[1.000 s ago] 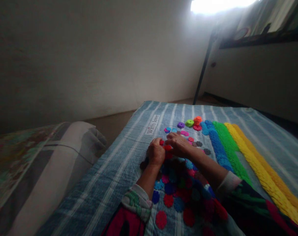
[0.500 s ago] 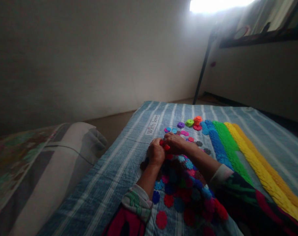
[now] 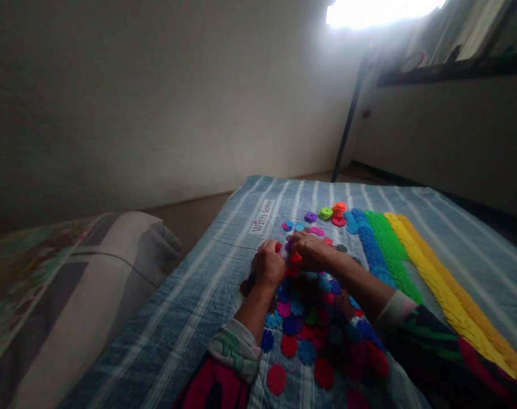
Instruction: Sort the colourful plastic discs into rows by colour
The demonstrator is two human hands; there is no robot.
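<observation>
My left hand (image 3: 269,266) is closed, its fingertips pinching a red crocheted flower (image 3: 278,247). To its right, my right hand (image 3: 310,251) curls over an orange-red crocheted flower (image 3: 295,258), which shows under its fingers. A small gap separates the two hands. Below both wrists spreads a loose heap of crocheted flowers (image 3: 290,346) in red, blue, pink, brown and other colours, many overlapping. My right forearm hides part of the heap.
Overlapping flowers form long rows in blue (image 3: 373,250), green (image 3: 388,250) and yellow (image 3: 437,281) on the right. Small stacks, among them a lime-green one (image 3: 325,213), lie at the back. All rest on a striped cloth (image 3: 190,301). A folded blanket (image 3: 113,272) is at left.
My hands, together around red pieces before, are now apart. The right hand has shifted slightly right of the left, with an orange-red flower under its fingers. The view has shifted a little.
</observation>
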